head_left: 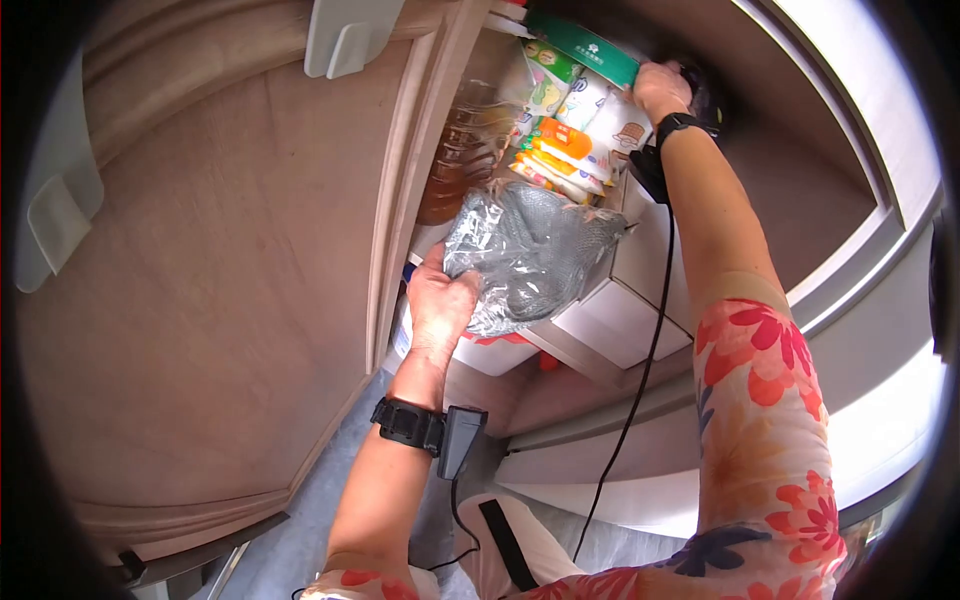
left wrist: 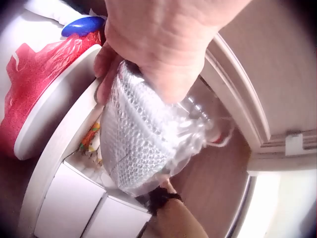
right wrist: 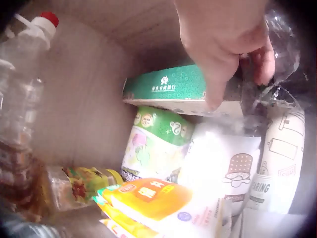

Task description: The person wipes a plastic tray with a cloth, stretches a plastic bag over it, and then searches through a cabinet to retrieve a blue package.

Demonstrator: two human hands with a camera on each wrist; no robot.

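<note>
My left hand grips the edge of a clear plastic bag with a grey, mesh-textured item inside. In the left wrist view, the fingers curl round the top of this bag. Deep in the cabinet, my right hand pinches the right end of a flat green box. Its thumb lies across the front of the green box in the right wrist view, with the fingers bent behind the end. Crinkled clear plastic sits right beside those fingers.
Below the green box stand a green-topped pack, white printed packs and orange-and-white packets. A large brown-liquid bottle is at the left. White drawer fronts lie lower down. The open cabinet door fills the left side.
</note>
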